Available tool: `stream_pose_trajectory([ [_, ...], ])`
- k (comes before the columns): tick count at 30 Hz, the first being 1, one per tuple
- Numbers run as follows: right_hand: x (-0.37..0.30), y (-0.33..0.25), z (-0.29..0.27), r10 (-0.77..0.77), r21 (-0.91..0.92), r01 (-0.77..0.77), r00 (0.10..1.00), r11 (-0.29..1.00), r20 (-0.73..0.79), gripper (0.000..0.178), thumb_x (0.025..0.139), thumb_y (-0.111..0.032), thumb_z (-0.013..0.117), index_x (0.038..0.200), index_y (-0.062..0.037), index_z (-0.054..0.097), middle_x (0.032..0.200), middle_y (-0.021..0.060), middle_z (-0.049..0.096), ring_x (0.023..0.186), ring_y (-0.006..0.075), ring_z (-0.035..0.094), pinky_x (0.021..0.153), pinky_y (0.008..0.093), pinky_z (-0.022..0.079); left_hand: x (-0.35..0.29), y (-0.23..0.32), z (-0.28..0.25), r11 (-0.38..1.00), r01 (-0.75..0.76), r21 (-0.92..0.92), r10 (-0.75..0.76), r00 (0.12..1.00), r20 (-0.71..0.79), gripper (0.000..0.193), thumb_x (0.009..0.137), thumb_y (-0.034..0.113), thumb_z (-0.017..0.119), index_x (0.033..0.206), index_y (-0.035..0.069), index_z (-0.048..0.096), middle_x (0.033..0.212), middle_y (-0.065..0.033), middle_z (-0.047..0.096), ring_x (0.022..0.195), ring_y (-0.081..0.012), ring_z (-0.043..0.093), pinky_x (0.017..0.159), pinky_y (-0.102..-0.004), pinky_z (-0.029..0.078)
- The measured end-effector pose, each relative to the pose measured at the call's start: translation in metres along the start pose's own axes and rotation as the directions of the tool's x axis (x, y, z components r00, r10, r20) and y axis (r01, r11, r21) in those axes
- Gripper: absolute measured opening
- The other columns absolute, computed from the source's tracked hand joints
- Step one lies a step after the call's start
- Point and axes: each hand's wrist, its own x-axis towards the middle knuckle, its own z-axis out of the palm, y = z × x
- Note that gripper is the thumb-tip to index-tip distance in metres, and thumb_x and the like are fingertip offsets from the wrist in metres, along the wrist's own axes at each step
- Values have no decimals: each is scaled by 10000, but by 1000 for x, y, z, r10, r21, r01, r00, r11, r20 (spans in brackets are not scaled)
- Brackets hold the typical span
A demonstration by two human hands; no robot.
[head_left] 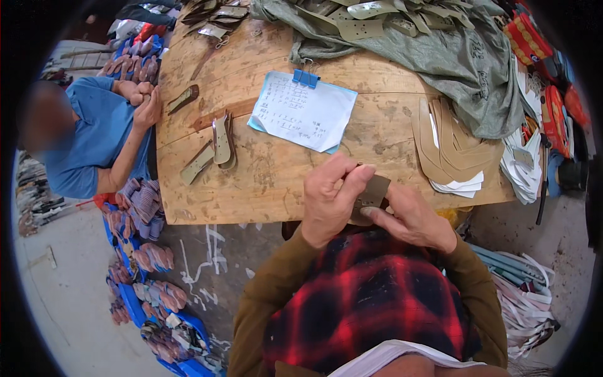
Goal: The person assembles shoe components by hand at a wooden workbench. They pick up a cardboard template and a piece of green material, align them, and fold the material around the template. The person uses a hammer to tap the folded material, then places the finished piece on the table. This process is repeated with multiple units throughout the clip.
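Note:
Close to the table's front edge, I hold an olive-brown strap piece [375, 190] between both hands. My left hand [331, 196] is closed on its left side, with thumb and fingers pinching near the top. My right hand [416, 215] grips its lower right, thumb across the front. Small holes show along the piece; the fingers hide part of it. Similar olive strap pieces [223, 139] lie left of my hands, with another one [197, 163] beside them. Beyond my hands is a handwritten sheet [301, 116] on a blue board with a blue binder clip [305, 78].
A grey-green sack [433, 60] with many olive pieces [370, 26] covers the back right. Beige curved cut pieces [440, 147] lie on the wooden table [276, 182] at right. A co-worker in blue [103, 129] sits at left, near blue trays of shoe soles [129, 305].

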Motion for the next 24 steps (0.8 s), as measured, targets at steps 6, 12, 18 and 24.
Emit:
stream_pose_trajectory([
  [6, 0, -11, -12, 93, -22, -95, 992, 995, -88, 332, 851, -72, 616, 1162, 12, 536, 927, 190, 599, 857, 393, 586, 732, 440, 461, -6, -17, 2, 832, 260, -490, -250, 964, 86, 241, 980, 221, 570, 1043, 2, 648, 869, -44, 649, 754, -102, 577, 693, -249, 471],
  [12, 0, -1, -11, 13, -53, -15, 999, 999, -29, 365, 837, -81, 635, 1173, 3, 520, 938, 205, 595, 865, 410, 579, 735, 452, 459, -10, -13, -9, 953, 303, -24, -271, 882, 384, 257, 972, 213, 570, 1067, -17, 638, 866, -75, 662, 778, -124, 602, 701, -286, 497],
  [18, 9, 6, -11, -214, -312, 185, 975, 932, -62, 544, 781, -163, 755, 1243, -23, 505, 1070, 187, 599, 947, 386, 596, 816, 440, 480, -6, -8, -5, 983, -97, 156, 61, 973, 224, 262, 869, 81, 663, 1122, 18, 633, 938, -140, 682, 796, -268, 658, 698, -331, 522],
  [24, 11, 6, -3, -244, 27, 266, 916, 964, -319, 751, 847, -326, 739, 1410, -17, 348, 1395, 182, 407, 1135, 290, 550, 983, 394, 436, 7, -10, -14, 726, -591, 352, 626, 780, 20, 335, 816, -42, 672, 1133, 23, 584, 1117, -231, 655, 1016, -338, 674, 810, -359, 564],
])
